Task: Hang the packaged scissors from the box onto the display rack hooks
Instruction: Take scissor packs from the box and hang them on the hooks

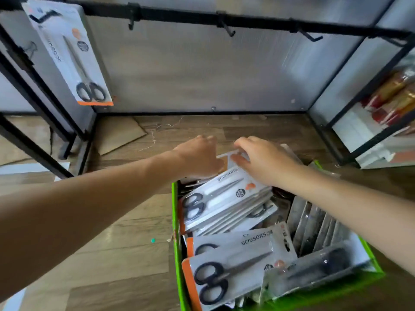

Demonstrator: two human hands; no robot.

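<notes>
While one pack (67, 57) hung on the rack (179, 15) at far left, my left hand (199, 158) curled over the far end of the stacked scissor packs (224, 212) in the green box (175, 221), fingertips hidden; my right hand (262, 160) pinched the top card (231, 176). Several slick packs could lift together and spill.

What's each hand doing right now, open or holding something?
Left hand: at the far end of the top scissors pack, fingers hidden, cannot tell.
Right hand: pinching that pack's far edge.
</notes>
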